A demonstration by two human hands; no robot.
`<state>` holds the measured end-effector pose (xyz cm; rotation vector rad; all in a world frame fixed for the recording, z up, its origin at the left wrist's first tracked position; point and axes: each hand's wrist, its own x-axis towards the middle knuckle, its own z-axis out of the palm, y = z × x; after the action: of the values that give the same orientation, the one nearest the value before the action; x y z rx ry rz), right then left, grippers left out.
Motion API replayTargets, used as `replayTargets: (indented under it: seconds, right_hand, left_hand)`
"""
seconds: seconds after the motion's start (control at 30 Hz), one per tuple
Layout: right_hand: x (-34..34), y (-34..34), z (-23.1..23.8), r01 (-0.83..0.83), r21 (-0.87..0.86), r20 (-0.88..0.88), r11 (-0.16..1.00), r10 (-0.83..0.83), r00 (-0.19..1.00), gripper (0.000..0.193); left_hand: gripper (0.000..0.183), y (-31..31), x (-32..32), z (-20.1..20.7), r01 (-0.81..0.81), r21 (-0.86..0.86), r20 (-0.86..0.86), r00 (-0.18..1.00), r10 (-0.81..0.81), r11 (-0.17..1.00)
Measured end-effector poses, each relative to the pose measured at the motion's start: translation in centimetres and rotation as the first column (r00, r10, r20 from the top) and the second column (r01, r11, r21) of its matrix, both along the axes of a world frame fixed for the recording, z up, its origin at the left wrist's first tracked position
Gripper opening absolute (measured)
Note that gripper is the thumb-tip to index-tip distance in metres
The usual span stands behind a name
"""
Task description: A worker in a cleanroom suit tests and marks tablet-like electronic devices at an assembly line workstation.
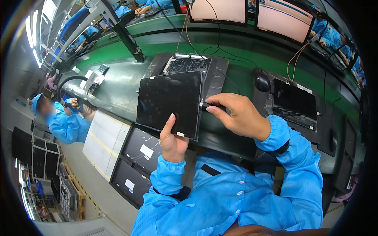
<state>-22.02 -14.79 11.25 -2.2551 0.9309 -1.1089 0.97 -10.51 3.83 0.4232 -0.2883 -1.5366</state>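
Note:
A black flat tablet [169, 102] with a dark glossy screen is held tilted above the green bench. My left hand [174, 143] grips its lower edge, thumb on the front and fingers behind it. At the tablet's right edge, my right hand [242, 116] pinches a small dark cable plug [205, 105] between thumb and fingertips. The plug meets or nearly touches the edge; whether it is seated cannot be made out. Behind the tablet, a panel with two round grille patterns [187, 64] lies on a dark mat [216, 76], partly covered.
To the right lie a black mouse [262, 80] and a second dark tablet [295, 100] with cables. Two monitors [285, 19] stand at the back. Black trays [141, 149] and a white board [105, 141] sit at left, near a co-worker in blue [65, 122]. A metal post [128, 41] rises behind.

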Motion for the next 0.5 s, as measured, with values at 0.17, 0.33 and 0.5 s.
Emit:
replayTargets:
  seconds: [0.17, 0.33, 0.5]
  right_hand:
    - [-0.8, 0.6, -0.5, -0.020, -0.028, 0.046, 0.999, 0.021, 0.999, 0.022]
    - [-1.7, 0.9, -0.7, -0.012, -0.014, 0.042, 1.000, 0.013, 0.999, 0.021]
    - [-2.2, 0.9, -0.7, -0.003, -0.006, -0.005, 1.000, 0.003, 1.000, 0.021]
  left_hand:
    - [0.030, 0.5, -1.0, -0.1, -0.028, 0.056, 0.064, 0.998, 0.024, 0.998]
    - [0.031, 0.8, -1.8, 0.3, -0.021, 0.001, 0.078, 0.997, 0.021, 1.000]
    - [0.030, 0.8, -2.2, 0.2, -0.034, 0.012, 0.093, 0.995, 0.033, 0.999]
